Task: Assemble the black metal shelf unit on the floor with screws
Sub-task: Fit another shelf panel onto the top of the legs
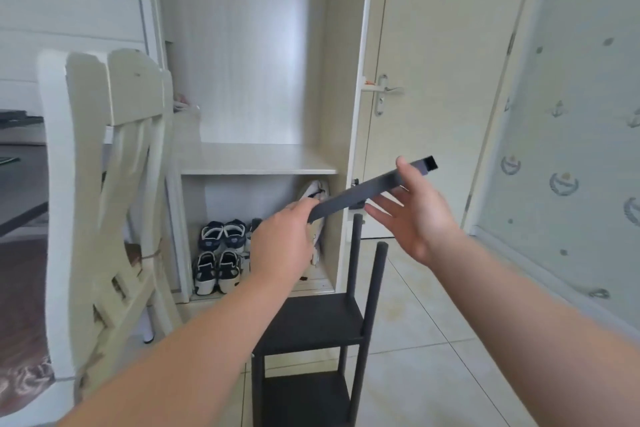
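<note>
Fingers of the left hand [282, 246] gripped the lower end of a flat black metal shelf panel [367, 191]; the right hand [419, 215] pinched its raised end, thumb above, fingers beneath, over the black metal shelf unit [311, 322] on the tiled floor [450, 357].

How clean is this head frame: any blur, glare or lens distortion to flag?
Head view: the light is even and soft, with faint shadows; there is mild glare on the wardrobe back panel; the white chair at left is smeared by blur; the wide-angle lens bows the door and nearby wall edges; the held black shelf panel is reasonably sharp.
</note>
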A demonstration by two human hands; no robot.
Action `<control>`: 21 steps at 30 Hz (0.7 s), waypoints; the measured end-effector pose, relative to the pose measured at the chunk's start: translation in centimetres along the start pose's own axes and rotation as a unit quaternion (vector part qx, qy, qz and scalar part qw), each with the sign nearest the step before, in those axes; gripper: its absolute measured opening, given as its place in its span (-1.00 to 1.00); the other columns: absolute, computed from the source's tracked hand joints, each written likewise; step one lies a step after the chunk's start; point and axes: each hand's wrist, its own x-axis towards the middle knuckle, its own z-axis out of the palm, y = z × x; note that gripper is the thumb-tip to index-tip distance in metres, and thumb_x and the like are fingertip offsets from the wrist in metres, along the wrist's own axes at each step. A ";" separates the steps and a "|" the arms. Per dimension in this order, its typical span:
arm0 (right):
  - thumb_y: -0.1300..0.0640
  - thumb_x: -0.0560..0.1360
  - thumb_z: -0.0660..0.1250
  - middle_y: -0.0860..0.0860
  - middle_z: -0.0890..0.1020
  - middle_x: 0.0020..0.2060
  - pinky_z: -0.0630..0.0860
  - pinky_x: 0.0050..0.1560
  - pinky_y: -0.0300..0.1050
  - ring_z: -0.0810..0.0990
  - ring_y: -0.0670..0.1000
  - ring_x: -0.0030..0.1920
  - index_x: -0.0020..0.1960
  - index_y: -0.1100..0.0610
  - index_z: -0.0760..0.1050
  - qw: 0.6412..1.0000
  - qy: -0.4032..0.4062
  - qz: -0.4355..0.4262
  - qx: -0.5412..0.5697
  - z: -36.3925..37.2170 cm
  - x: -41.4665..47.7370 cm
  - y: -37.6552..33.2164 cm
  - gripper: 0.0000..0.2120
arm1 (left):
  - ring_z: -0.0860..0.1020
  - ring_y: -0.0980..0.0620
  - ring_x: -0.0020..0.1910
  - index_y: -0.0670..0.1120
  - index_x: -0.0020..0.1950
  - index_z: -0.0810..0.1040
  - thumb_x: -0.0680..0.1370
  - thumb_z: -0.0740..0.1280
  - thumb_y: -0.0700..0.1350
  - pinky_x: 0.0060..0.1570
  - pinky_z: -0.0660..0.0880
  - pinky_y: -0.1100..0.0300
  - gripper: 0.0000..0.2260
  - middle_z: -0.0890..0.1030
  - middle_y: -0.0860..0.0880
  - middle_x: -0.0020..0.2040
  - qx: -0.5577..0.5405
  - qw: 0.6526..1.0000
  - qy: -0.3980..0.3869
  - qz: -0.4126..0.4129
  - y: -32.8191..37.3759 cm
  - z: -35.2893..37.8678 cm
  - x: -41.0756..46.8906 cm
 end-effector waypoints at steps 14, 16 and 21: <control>0.21 0.65 0.29 0.09 0.65 0.03 0.65 0.02 0.01 0.70 0.13 0.00 0.26 0.20 0.42 0.981 0.152 0.035 0.119 -2.6 5.6 9.1 -0.79 | 0.52 0.19 0.00 0.04 0.11 0.54 0.58 0.36 -0.01 -0.01 0.49 0.22 -0.87 0.54 0.15 0.05 -0.183 0.971 -0.047 -0.144 -0.2 8.2 -5.6; 0.22 0.65 0.28 0.11 0.66 0.07 0.66 0.00 0.00 0.71 0.14 0.02 0.28 0.21 0.43 0.982 0.147 0.034 0.115 -3.1 6.3 9.7 -0.78 | 0.57 0.15 0.05 0.04 0.16 0.57 0.60 0.35 0.05 0.00 0.51 0.30 -0.82 0.60 0.11 0.07 -0.333 0.894 -0.118 -0.277 0.7 8.8 -4.6; 0.23 0.65 0.26 0.16 0.63 0.21 0.64 0.12 0.08 0.70 0.16 0.07 0.38 0.23 0.40 0.977 0.133 0.065 0.151 -4.2 7.6 11.8 -0.69 | 0.66 0.03 0.06 -0.05 0.01 0.55 0.57 0.41 0.05 0.12 0.60 0.08 -0.82 0.67 -0.07 0.08 -0.585 0.625 -0.070 -0.512 0.9 10.0 -1.5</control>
